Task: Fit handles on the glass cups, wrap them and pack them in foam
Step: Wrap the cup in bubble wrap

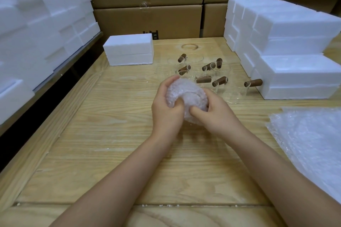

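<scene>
A cup wrapped in bubble wrap (186,94) is held above the middle of the wooden table (110,143). My left hand (167,110) grips its left side, thumb pressed into the wrap. My right hand (212,110) grips the right side, thumb tucking wrap into the near end. The glass inside is hidden. Behind it stand several clear glass cups with brown wooden handles (219,81), one more (252,83) by the right foam stack. A closed white foam box (129,49) sits at the back left of the table.
Stacks of white foam boxes (287,46) fill the right back of the table; more foam (40,29) is piled on the left. Sheets of bubble wrap (310,138) lie at the right edge. Cardboard cartons (147,5) form the back wall.
</scene>
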